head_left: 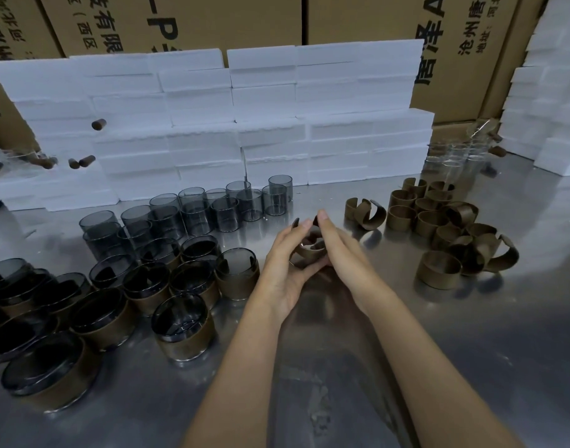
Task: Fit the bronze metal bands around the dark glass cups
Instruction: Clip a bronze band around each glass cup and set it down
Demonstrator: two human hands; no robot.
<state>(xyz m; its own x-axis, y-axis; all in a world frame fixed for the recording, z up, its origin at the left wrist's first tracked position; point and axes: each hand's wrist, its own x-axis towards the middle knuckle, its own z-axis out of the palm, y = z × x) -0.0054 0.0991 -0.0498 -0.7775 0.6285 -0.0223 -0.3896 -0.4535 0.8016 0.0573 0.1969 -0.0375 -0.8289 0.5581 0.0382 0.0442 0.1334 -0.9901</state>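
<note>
Both my hands meet over the middle of the metal table and hold one bronze metal band [311, 250] between them. My left hand [285, 263] cups it from the left, fingers curled round it. My right hand [337, 250] grips it from the right, fingertips at its top edge. Several bare dark glass cups [225, 210] stand in rows behind and to the left. Cups with bands fitted [183, 328] crowd the near left. A heap of loose bronze bands [438, 231] lies at the right.
A wall of white foam boxes [212, 124] lines the back of the steel table [341, 367], with cardboard cartons [358, 17] behind. Clear glass cups [455, 156] stand at the back right. More foam boxes [548, 92] are stacked at the far right.
</note>
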